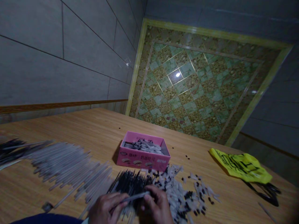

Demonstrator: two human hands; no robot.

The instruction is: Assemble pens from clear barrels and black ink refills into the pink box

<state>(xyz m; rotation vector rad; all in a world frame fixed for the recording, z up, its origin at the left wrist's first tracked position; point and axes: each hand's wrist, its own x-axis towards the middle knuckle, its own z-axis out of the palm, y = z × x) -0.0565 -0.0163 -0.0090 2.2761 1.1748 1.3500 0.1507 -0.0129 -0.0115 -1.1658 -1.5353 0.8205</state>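
My left hand (pixel 107 207) is closed around a slim pale tube (pixel 136 196) near the bottom centre. The fingers of my right hand (pixel 156 203) pinch the tube's other end. Under and beyond my hands lies a bunch of thin black rods (pixel 130 182). Many clear tubes (pixel 63 160) are spread in a row to the left. Small clear and black pieces (pixel 175 193) are heaped on the right. Behind the rods stands an open pink box (pixel 142 160) with many pale sticks (pixel 146 145) in it.
The wooden table (pixel 98 124) meets a tiled wall at the left. A yellow bag (pixel 243 166) with black print and dark straps lies at the right. More dark rods (pixel 11 151) lie at the far left. Small black bits are scattered behind the box.
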